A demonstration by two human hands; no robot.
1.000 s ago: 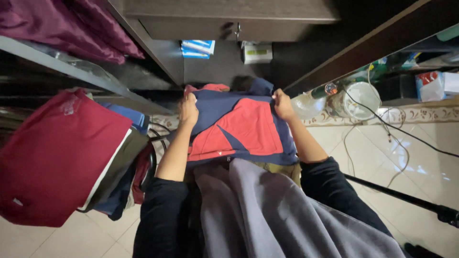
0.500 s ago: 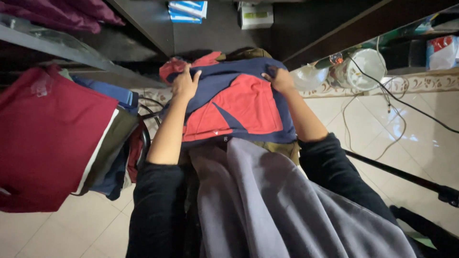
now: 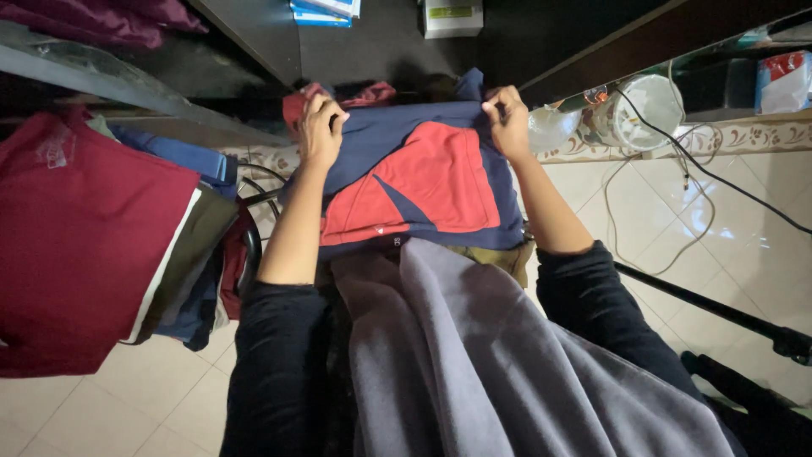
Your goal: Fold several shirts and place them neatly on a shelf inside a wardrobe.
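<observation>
I see two bare forearms running up the middle of the frame, each coming out of a black long sleeve pushed up toward the elbow, one at the lower left and one at the lower right. The left hand (image 3: 320, 129) and the right hand (image 3: 510, 120) wear no gloves, rings or watch that I can make out. The sleeve cloth looks plain and matte, with soft folds and no print or stripe.

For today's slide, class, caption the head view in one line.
Both hands, left hand and right hand, pinch the far edge of a navy-and-red garment above a grey cloth.
</observation>
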